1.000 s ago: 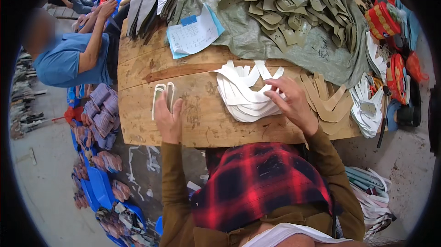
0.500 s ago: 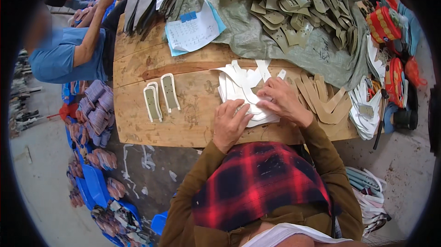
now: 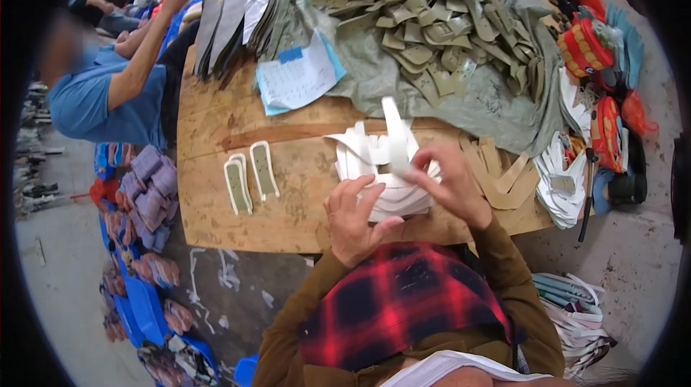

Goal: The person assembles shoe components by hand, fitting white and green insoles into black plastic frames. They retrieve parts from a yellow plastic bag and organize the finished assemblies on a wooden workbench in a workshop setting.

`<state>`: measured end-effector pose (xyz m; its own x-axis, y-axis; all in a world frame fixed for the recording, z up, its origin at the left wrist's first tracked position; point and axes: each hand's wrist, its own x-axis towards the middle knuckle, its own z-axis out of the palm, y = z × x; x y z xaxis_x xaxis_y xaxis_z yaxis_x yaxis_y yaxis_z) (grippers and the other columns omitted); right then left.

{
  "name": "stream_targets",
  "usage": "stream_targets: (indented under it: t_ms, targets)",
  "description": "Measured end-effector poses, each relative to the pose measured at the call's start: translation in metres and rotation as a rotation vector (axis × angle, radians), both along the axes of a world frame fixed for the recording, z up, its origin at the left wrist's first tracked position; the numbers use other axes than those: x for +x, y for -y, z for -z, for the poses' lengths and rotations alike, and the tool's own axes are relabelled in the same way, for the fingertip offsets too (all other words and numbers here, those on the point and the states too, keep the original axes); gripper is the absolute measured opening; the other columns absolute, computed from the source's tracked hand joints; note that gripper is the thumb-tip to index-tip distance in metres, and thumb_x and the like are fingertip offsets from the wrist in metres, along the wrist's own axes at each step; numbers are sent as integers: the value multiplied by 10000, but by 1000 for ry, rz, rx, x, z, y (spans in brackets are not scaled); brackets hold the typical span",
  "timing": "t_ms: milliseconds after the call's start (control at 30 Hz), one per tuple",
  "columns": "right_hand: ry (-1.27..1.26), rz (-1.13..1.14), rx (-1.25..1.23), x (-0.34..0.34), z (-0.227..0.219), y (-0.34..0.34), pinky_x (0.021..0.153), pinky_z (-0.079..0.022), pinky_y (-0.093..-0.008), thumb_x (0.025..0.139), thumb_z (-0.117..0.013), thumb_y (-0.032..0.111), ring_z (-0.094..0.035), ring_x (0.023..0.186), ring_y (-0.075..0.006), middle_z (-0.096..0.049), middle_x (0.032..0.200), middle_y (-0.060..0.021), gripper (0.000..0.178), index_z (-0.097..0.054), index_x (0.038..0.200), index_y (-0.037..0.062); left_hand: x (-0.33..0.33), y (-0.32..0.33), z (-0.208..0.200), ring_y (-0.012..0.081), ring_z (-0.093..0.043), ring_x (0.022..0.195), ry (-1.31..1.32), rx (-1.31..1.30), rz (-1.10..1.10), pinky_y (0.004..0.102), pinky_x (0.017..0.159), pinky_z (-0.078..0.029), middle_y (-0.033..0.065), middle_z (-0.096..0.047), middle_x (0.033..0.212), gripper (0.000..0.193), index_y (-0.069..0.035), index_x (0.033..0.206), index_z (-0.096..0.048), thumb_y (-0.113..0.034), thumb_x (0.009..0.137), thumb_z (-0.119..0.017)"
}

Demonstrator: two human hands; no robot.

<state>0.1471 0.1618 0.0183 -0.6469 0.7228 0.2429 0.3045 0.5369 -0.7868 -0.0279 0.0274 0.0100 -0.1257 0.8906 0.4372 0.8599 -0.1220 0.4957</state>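
Observation:
A stack of white, curved flat cut pieces (image 3: 403, 205) lies on the wooden table in front of me. My right hand (image 3: 457, 184) pinches the top white cut piece (image 3: 394, 135), and one arm of it stands up off the stack, slightly blurred. My left hand (image 3: 351, 223) rests at the stack's left near edge with fingers apart, gripping nothing. To the left lie several olive perforated pieces with white edging (image 3: 265, 171). Beside my right hand is a group of tan V-shaped pieces (image 3: 509, 178).
A heap of olive perforated pieces (image 3: 439, 16) covers a green sheet (image 3: 360, 92) at the back. Written papers (image 3: 299, 81) and grey stacked pieces (image 3: 223, 27) lie at far left. A co-worker in a blue shirt (image 3: 108, 99) stands left. Red bags (image 3: 586, 45) crowd the right edge.
Both hands were flat together on the white stack. Now my right hand has raised part of the top piece, and my left hand has shifted slightly left and down. The co-worker's arm is higher.

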Motion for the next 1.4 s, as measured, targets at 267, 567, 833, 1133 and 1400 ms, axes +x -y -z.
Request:
stream_targets:
  t_ms: [267,567,833,1133,1400]
  targets:
    - [-116,-213,-310,-16,-18,-7,576,-448,-320,889,-677,113,-595,643,-204,-627,751,-96,117,-623,937,20,8,-31,-2,136,-651,950,1955,-299,40,283,700,-577,59,-660,1105,332,-16,1252,-583,-239,1007,-573]
    - [-4,83,95,-32,-31,-133,728,-506,-313,898,-643,109,-640,849,-199,-661,959,-91,202,-643,1088,41,-7,-37,5,155,-673,939,1938,-186,93,271,679,-590,164,-639,1243,239,-49,1231,-544,-166,1024,-513]
    - [599,203,651,-55,5,-252,868,-475,-460,810,-709,290,-576,1066,-375,-581,1174,-161,471,-571,1195,56,-19,-31,-5,323,-505,1288,2244,-254,218,395,1056,-492,238,-523,1345,326,19,1304,-473,-99,1001,-489]
    - [401,509,475,-15,20,-212,751,-484,-455,874,-628,238,-617,875,-366,-626,942,-167,281,-593,1077,47,-12,-26,1,297,-544,1241,2364,-291,256,375,1094,-469,183,-555,1293,367,4,1286,-478,-267,1039,-480]
    - [175,450,269,16,41,-200,704,-476,-411,874,-577,126,-613,798,-332,-618,895,-147,194,-587,1050,46,-2,-37,-8,315,-502,1286,2413,-366,316,407,1116,-447,217,-493,1368,372,-13,1299,-442,-296,1072,-356]
